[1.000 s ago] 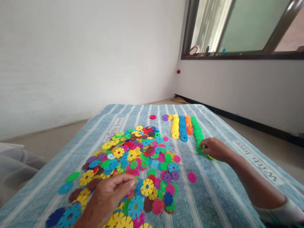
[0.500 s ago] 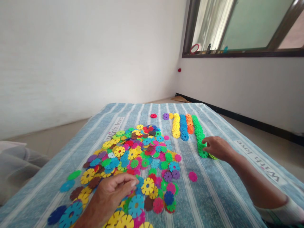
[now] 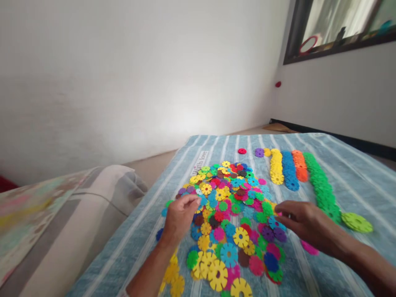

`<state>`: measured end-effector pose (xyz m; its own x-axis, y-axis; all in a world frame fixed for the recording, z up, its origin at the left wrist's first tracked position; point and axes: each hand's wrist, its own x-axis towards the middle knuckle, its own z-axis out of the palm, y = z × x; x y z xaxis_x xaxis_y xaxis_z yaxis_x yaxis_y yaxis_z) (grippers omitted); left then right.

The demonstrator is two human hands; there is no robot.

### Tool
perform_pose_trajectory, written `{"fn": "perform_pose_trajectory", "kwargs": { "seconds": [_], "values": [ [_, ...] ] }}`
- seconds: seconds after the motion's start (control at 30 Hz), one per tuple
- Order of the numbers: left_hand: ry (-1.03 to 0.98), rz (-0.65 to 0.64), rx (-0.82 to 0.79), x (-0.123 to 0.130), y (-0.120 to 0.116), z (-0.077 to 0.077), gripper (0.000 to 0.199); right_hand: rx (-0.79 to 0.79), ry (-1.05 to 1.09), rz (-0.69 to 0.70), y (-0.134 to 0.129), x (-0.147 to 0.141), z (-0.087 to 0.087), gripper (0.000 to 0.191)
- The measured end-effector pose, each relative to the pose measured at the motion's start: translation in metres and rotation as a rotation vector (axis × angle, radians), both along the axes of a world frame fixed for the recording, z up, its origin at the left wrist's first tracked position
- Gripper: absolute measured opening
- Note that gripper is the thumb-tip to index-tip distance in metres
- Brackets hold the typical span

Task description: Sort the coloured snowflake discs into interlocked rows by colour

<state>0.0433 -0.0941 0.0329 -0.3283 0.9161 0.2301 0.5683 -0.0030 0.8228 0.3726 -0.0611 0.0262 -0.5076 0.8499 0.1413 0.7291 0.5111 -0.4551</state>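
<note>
A broad pile of plastic snowflake discs [image 3: 229, 254] in many colours lies on the striped cloth. At its left side is my left hand [image 3: 182, 212], thumb and fingertips brought together in a pinch; whatever may be between them is hidden. My right hand [image 3: 301, 216] hovers at the pile's right edge, close to blue and purple discs, its thumb and forefinger a little apart with no disc visible in them. Beyond it runs a long overlapping row of green discs [image 3: 320, 185]. Lime-green discs [image 3: 357, 222] lie beside that row's near end.
Shorter rows of yellow [image 3: 276, 167], blue [image 3: 290, 171] and orange discs [image 3: 299, 166] stand left of the green one. Purple discs [image 3: 259, 152] and a red disc [image 3: 242, 151] lie at the far side. Grey-and-white bedding [image 3: 102, 202] is at the left.
My right hand has left the near end of the green row and come back to the pile's edge. My left hand has moved farther up the pile. The view has turned left.
</note>
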Motion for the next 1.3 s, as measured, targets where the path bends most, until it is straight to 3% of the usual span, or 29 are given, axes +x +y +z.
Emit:
{"fn": "perform_pose_trajectory", "kwargs": {
  "seconds": [0.13, 0.27, 0.37, 0.5, 0.67, 0.83, 1.03, 1.3],
  "values": [
    [0.196, 0.086, 0.142, -0.027, 0.009, -0.013, 0.023, 0.042, 0.035, 0.126, -0.008, -0.032, -0.015, 0.028],
    [0.518, -0.008, 0.182, -0.033, 0.018, -0.023, 0.027, 0.142, 0.111, 0.081, -0.01, -0.038, -0.041, 0.031],
    [0.707, -0.127, 0.063, -0.026, 0.021, -0.025, 0.035, 0.245, 0.173, 0.007, -0.011, -0.034, -0.055, 0.03],
    [0.845, -0.145, -0.169, -0.014, 0.013, -0.022, 0.043, 0.346, 0.233, -0.006, -0.013, -0.03, -0.063, 0.028],
    [0.908, -0.139, -0.352, 0.001, -0.006, -0.002, 0.045, 0.417, 0.229, 0.022, -0.015, -0.028, -0.067, 0.026],
    [0.949, -0.139, -0.416, 0.019, -0.017, 0.012, 0.041, 0.503, 0.194, 0.051, -0.014, -0.028, -0.073, 0.027],
    [0.957, -0.135, -0.546, 0.036, -0.028, 0.019, 0.044, 0.541, 0.181, 0.081, -0.012, -0.029, -0.071, 0.028],
    [0.945, -0.266, -0.558, 0.044, -0.04, 0.023, 0.04, 0.473, 0.181, 0.083, -0.012, -0.029, -0.076, 0.028]
  ]
}}
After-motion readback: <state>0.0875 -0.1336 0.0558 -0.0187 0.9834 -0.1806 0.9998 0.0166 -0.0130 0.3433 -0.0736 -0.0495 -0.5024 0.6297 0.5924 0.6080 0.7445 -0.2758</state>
